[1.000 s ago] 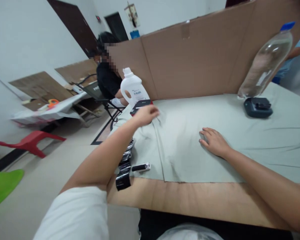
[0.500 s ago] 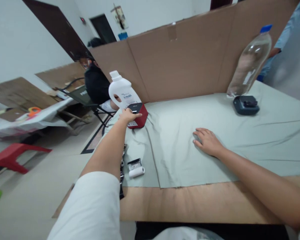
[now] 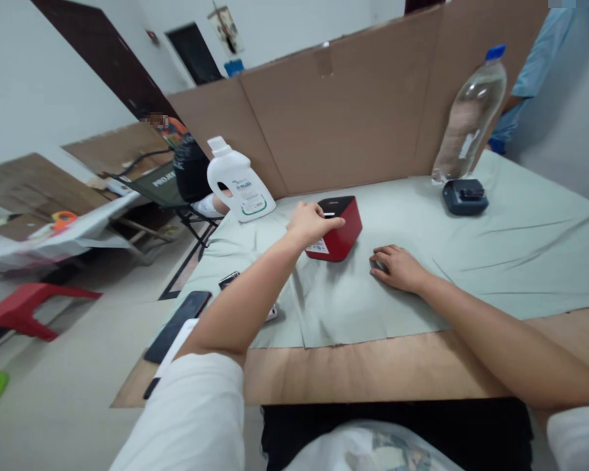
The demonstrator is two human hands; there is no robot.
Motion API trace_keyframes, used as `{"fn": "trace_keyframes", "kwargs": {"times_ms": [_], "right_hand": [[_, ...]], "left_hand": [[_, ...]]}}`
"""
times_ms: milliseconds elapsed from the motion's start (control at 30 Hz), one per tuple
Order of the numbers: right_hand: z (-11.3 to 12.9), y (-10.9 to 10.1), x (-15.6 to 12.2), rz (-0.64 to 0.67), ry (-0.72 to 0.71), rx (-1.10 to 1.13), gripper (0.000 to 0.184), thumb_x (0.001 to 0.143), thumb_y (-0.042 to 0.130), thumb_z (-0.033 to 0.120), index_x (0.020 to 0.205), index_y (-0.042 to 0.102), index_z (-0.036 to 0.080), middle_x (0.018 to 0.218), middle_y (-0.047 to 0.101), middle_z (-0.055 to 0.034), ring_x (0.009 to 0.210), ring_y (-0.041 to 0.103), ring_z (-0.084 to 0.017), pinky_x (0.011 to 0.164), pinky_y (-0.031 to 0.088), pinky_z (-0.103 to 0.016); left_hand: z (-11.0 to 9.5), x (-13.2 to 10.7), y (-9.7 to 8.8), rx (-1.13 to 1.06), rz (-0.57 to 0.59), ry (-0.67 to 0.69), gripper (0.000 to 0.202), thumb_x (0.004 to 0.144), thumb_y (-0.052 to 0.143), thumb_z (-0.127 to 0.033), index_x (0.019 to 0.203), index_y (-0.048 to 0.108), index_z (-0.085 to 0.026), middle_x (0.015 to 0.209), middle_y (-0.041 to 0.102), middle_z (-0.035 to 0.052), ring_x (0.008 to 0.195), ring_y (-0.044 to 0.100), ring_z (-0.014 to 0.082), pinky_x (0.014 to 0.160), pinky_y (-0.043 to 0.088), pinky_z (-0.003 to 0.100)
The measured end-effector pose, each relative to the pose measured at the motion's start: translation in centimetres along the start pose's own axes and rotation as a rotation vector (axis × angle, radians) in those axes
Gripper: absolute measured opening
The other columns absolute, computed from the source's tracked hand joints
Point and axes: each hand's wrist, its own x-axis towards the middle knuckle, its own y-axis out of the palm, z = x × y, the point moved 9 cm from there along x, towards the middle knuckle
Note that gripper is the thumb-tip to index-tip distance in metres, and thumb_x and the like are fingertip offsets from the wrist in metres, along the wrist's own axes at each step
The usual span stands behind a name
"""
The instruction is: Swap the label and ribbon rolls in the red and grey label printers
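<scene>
Since half a second ago, the red box (image 3: 346, 237) has moved from just beside the white jug (image 3: 240, 186) toward the middle of the pale green cloth (image 3: 412, 219), and our left hand (image 3: 311, 222) has moved across with it. We hold the box by its upper part, the left thumb lying along the near edge and the fingers bent over the far side, so the hand is closed about it as far as its width allows; we cannot tell whether its base touches the cloth. Our right hand (image 3: 398, 268) lies palm down on the cloth just right of the box, fingers loosely curved and thumb held apart from them; whether they cover anything we cannot tell. The jug stands at the back left, before the cardboard panel (image 3: 353, 124). At the back right we see a clear bottle (image 3: 471, 124) with a blue cap, and a dark device (image 3: 465, 197) just in front of it. Near our left forearm, a dark phone (image 3: 179, 325) lies at the table's left edge.
</scene>
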Motion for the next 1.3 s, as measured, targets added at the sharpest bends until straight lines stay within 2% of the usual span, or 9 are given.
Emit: {"fn": "trace_keyframes", "kwargs": {"times_ms": [133,333,500,633,800,867,967,1167,1300], "right_hand": [[-0.4,-1.4,-0.6,-0.037,0.041,0.103,0.04,0.084,0.061,0.053,0.099,0.064,0.017,0.101,0.068,-0.014,0.097,0.062,-0.028,0.087,0.049,-0.04],[-0.7,-1.9,-1.0,-0.035,0.153,0.217,0.063,0.08,0.058,0.067,0.116,0.054,0.015,0.11,0.067,-0.0164,0.1,0.063,-0.031,0.084,0.05,-0.042],[0.1,-2.9,-1.3,-0.073,0.161,0.256,0.076,0.08,0.057,0.068,0.132,0.046,0.014,0.129,0.058,-0.0211,0.119,0.056,-0.037,0.098,0.046,-0.051],[1.8,-3.0,-1.7,-0.149,0.122,0.346,0.108,0.073,0.063,0.071,0.153,0.014,0.016,0.149,0.039,-0.0236,0.136,0.041,-0.039,0.108,0.037,-0.057],[4.2,-1.1,-2.5,-0.124,0.067,0.437,0.126,0.069,0.068,0.071,0.153,-0.015,0.026,0.162,0.001,-0.0179,0.148,0.006,-0.04,0.114,0.024,-0.063],[4.4,-0.7,-2.7,-0.128,0.068,0.473,0.128,0.067,0.069,0.07,0.153,-0.016,0.028,0.162,-0.005,-0.0173,0.148,-0.003,-0.04,0.114,0.02,-0.065],[3.9,-1.2,-2.8,-0.185,0.072,0.538,0.126,0.067,0.071,0.068,0.153,-0.012,0.027,0.161,0.002,-0.0191,0.148,0.002,-0.04,0.114,0.021,-0.065],[3.4,-3.2,-2.8,-0.279,0.017,0.465,0.107,0.07,0.073,0.062,0.152,0.013,0.028,0.156,0.023,-0.0173,0.146,0.019,-0.038,0.111,0.03,-0.063],[5.4,-5.8,-3.4,-0.418,-0.128,0.284,0.085,0.073,0.073,0.056,0.143,0.035,0.025,0.155,0.029,-0.016,0.144,0.024,-0.038,0.111,0.032,-0.062]], "left_hand": [[-2.9,-5.3,2.5,0.072,0.033,0.075,0.043,0.058,0.078,-0.052,0.076,0.057,-0.02,0.102,0.053,0.007,0.089,0.056,0.0242,0.084,0.043,0.04],[-1.1,-9.9,3.5,0.04,-0.038,0.111,0.052,0.052,0.084,-0.052,0.082,0.056,-0.02,0.113,0.049,0.01,0.106,0.05,0.0321,0.094,0.039,0.049],[3.8,-8.2,2.2,-0.435,-0.154,0.092,0.04,0.076,0.063,-0.058,0.09,0.058,-0.021,0.102,0.056,0.0068,0.097,0.057,0.0228,0.09,0.045,0.039],[8.7,-4.9,5.0,-1.017,-0.028,-0.068,0.045,0.077,0.058,-0.061,0.095,0.06,-0.02,0.101,0.065,0.007,0.101,0.062,0.0226,0.09,0.048,0.038],[6.8,-5.8,8.3,-1.358,0.303,-0.044,0.067,0.077,0.055,-0.07,0.125,0.058,-0.023,0.145,0.05,0.0069,0.139,0.039,0.026,0.116,0.029,0.039],[5.2,-7.2,8.7,-1.373,0.362,-0.021,0.07,0.08,0.053,-0.069,0.133,0.052,-0.025,0.152,0.042,0.0038,0.144,0.032,0.0258,0.119,0.023,0.039],[3.9,-8.8,9.0,-1.364,0.301,-0.023,0.066,0.085,0.048,-0.063,0.14,0.045,-0.027,0.156,0.036,0.0004,0.147,0.026,0.0234,0.12,0.021,0.038],[4.5,-9.7,9.1,-1.204,0.045,-0.004,0.057,0.084,0.043,-0.039,0.14,0.041,-0.026,0.153,0.039,0.0011,0.143,0.033,0.0189,0.117,0.03,0.034],[5.0,-9.4,9.0,-1.15,0.046,-0.06,0.062,0.072,0.045,-0.025,0.133,0.044,-0.026,0.145,0.048,0.0037,0.135,0.045,0.0213,0.11,0.04,0.038]]}}
